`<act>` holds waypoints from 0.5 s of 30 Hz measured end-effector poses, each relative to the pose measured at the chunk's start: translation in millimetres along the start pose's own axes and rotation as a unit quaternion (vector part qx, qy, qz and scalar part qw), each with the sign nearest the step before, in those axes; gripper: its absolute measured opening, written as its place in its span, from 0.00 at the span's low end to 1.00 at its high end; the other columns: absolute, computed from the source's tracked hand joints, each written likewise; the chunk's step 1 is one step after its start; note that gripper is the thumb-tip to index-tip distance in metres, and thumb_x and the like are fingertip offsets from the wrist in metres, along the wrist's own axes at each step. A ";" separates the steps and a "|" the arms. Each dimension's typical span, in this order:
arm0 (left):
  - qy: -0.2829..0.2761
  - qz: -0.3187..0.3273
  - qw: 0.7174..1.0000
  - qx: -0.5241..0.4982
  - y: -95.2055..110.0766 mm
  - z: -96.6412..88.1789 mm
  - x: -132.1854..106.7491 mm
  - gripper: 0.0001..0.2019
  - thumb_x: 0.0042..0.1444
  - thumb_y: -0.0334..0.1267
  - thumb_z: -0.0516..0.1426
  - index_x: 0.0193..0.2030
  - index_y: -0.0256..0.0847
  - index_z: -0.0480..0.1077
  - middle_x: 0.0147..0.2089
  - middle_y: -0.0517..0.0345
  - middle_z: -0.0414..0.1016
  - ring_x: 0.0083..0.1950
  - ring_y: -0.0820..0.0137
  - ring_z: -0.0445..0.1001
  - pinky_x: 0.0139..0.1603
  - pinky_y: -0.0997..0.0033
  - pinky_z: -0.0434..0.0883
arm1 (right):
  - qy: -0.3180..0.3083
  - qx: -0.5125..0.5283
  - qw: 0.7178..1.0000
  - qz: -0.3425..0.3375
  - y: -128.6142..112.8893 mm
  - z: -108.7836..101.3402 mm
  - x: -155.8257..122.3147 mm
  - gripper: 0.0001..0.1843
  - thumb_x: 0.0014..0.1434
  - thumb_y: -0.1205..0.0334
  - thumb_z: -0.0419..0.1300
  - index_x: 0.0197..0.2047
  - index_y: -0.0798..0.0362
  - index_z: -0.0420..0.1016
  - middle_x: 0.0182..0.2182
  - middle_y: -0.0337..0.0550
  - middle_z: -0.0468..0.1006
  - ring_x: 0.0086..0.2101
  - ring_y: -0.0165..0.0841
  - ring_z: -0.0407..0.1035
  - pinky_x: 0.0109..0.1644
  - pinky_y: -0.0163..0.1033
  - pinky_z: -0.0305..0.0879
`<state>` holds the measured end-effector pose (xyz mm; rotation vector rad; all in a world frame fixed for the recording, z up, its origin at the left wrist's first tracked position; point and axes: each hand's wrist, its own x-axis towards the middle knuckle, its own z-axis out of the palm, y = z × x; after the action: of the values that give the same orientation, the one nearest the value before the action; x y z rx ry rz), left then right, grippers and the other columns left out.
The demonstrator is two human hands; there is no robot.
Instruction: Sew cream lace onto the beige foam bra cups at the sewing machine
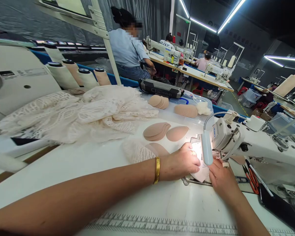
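A white sewing machine [250, 134] stands at the right, its small lamp [206, 147] lighting the needle area. Under that light lies a pale fabric piece [201, 173]. My left hand [183, 162], a gold bangle at its wrist, has its fingers curled closed on the left side of this piece. My right hand [222, 177] rests close to the presser foot with its fingers stretched out flat at the piece's right edge. Left of my left hand lies a lace piece [139, 152] partly over a beige pad [159, 149]. The needle itself is hidden behind the lamp.
Beige pad stacks [156, 131] lie beyond my left hand, and heaped cream lace [88, 111] covers the left. Thread cones [57, 73] stand behind it. Orange-handled scissors [252, 178] and a black phone-like slab [280, 206] lie at right. A printed ruler [162, 224] runs along the front.
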<state>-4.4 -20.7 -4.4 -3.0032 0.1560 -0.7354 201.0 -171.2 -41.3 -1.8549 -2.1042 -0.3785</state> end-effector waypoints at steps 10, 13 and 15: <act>0.023 0.018 0.999 -0.014 -6.3 4.6 1.3 0.13 0.49 0.17 0.57 0.29 0.41 0.68 0.30 0.61 0.73 0.35 0.67 0.70 0.53 0.55 0.58 | 0.018 0.013 1.000 0.006 0.2 4.2 5.6 0.33 0.63 0.77 0.48 0.67 0.47 0.71 0.58 0.46 0.80 0.52 0.43 0.74 0.56 0.50 0.71; 0.028 0.016 0.999 -0.018 -5.4 6.2 1.1 0.12 0.51 0.18 0.56 0.29 0.40 0.68 0.30 0.61 0.73 0.36 0.67 0.70 0.52 0.56 0.59 | 0.016 0.022 1.000 0.008 1.0 3.3 5.3 0.32 0.64 0.76 0.48 0.67 0.47 0.71 0.58 0.46 0.80 0.54 0.43 0.73 0.57 0.50 0.70; 0.034 0.014 0.999 -0.012 -4.2 7.3 0.8 0.11 0.53 0.19 0.56 0.28 0.40 0.67 0.30 0.60 0.73 0.36 0.68 0.70 0.52 0.56 0.60 | 0.023 0.026 0.999 0.006 1.5 0.2 4.2 0.31 0.64 0.76 0.48 0.65 0.48 0.72 0.56 0.48 0.80 0.53 0.43 0.73 0.56 0.49 0.71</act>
<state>0.0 -16.4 -10.2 -2.9940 0.2093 -0.8405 202.0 -167.1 -39.8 -1.8125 -2.0526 -0.3560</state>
